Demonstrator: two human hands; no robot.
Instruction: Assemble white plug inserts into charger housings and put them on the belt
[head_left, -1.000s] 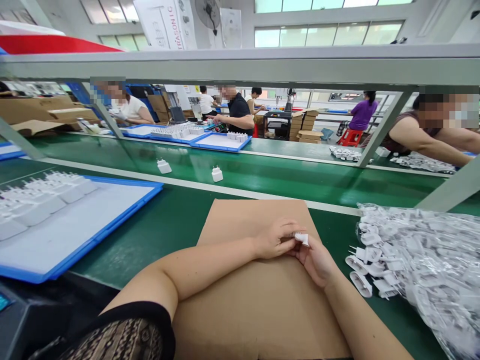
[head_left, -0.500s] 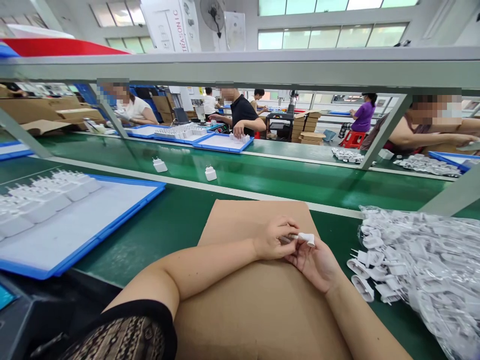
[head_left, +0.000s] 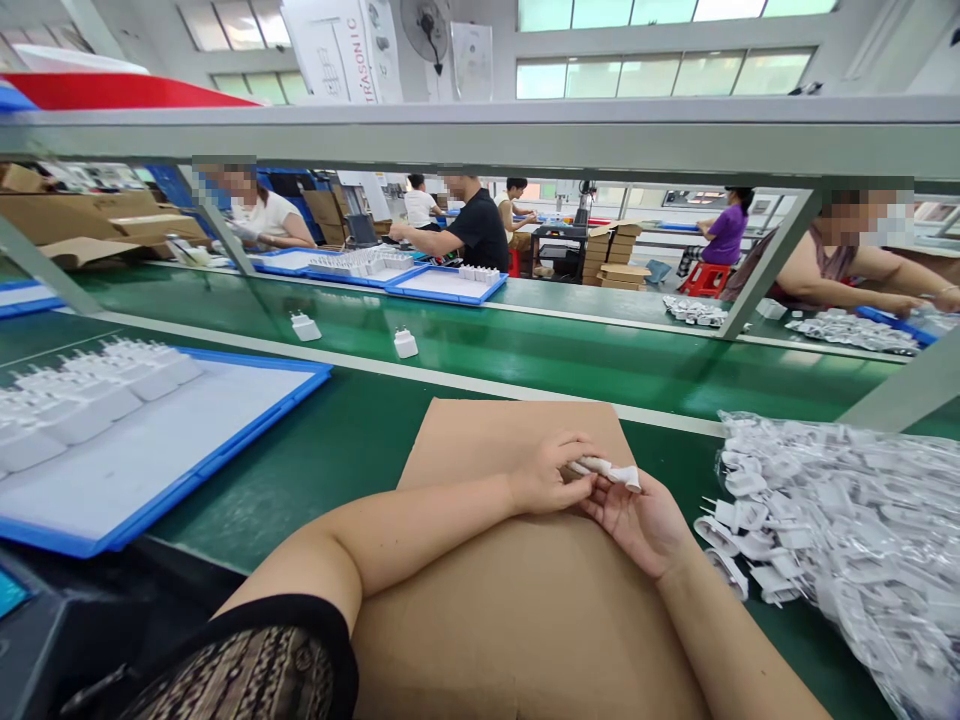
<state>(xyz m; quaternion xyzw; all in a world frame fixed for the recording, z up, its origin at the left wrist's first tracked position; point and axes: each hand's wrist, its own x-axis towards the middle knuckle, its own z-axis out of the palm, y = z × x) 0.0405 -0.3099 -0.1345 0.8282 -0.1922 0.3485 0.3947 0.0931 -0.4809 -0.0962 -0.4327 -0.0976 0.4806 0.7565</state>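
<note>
My left hand (head_left: 551,475) comes in from the left over a cardboard sheet (head_left: 465,590). Its thumb and fingers pinch the near end of a small white plastic part (head_left: 621,476). From the right, my right hand (head_left: 637,520) meets it, palm up, fingertips against the underside of the same part. The part's wider, open end points right. Some of its left end is hidden by my left fingers. To the right lies a heap of similar white parts (head_left: 862,530), partly under clear plastic.
A blue-rimmed tray (head_left: 225,440) with rows of white plug housings (head_left: 90,395) is at the left. Two white adapters (head_left: 406,343) (head_left: 305,326) sit on the green belt (head_left: 525,345). A grey shelf beam (head_left: 480,145) crosses above. Several people work beyond.
The white part has shifted slightly right and more of it shows. Both adapters on the belt have moved left. The person in black has drawn a hand back from the far tray.
</note>
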